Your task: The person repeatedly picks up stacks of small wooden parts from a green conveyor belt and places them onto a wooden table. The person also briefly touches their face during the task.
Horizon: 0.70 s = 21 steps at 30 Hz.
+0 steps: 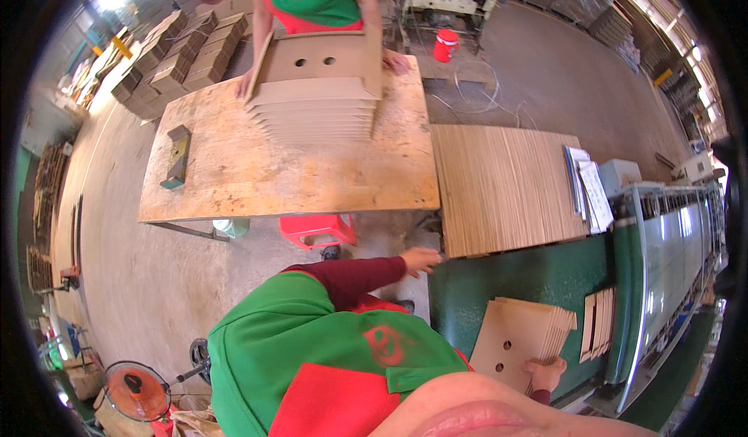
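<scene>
On the green conveyor belt (460, 301) lies a fanned stack of brown cardboard pieces (506, 336) with two round holes. My right hand (545, 375) is closed on the edge of this stack at the lower right. My left hand (423, 260) reaches out past my body, its fingers extended and holding nothing. It is nearest to the corner where the wooden table meets the flat stack of cardboard sheets (506, 188). Across the wooden table (312, 180), a co-worker has both hands at a tall, layered stack of similar holed cardboard (315, 67).
A dark metal-like block (177, 156) lies on the table's left. Papers (590, 192) rest on the cardboard sheets. A red stool (315, 229) stands under the table. Flat cardboard strips (598, 324) lie by the machine (670, 258). An orange fan (137, 391) is at lower left.
</scene>
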{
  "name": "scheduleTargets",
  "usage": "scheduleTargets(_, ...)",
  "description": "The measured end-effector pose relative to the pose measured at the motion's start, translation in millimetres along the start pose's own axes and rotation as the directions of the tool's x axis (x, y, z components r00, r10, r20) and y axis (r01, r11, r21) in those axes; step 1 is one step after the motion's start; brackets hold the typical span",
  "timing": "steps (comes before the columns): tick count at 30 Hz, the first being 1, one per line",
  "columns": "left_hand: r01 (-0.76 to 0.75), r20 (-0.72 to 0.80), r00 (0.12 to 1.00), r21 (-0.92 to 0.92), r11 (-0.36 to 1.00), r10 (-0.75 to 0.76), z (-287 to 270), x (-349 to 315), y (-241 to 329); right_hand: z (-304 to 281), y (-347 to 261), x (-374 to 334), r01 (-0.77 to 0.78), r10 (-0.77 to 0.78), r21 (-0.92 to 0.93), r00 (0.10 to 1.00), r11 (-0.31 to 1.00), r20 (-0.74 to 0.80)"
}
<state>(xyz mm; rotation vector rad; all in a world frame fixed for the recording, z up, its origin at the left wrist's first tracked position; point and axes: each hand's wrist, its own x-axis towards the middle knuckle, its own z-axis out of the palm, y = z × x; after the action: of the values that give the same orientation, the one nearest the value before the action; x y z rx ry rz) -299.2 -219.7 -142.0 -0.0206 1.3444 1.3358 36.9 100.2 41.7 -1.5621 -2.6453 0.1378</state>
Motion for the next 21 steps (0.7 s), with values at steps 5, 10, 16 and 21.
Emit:
scheduleTargets(5,-0.318,-0.480,0.866,-0.310,0.896,0.141,-147,-83,-2,-6,-14,11,-0.156,0.147,0.008,0.944,0.988,0.295)
scheduleTargets(10,-0.708,-0.847,0.486,-0.237,0.665,0.216,-241,-135,8,11,-36,-4,-0.316,0.210,0.291,0.916,0.903,0.343)
scheduleTargets(16,-0.494,-0.888,-0.024,0.410,0.767,0.459,-361,-188,-5,-23,-128,-12,-0.391,-0.143,0.864,0.881,0.317,0.451)
scheduleTargets(21,0.440,-0.865,-0.154,0.373,0.817,0.478,-404,-227,-14,-108,-334,-65,-0.157,-0.280,0.985,0.951,-0.066,0.133)
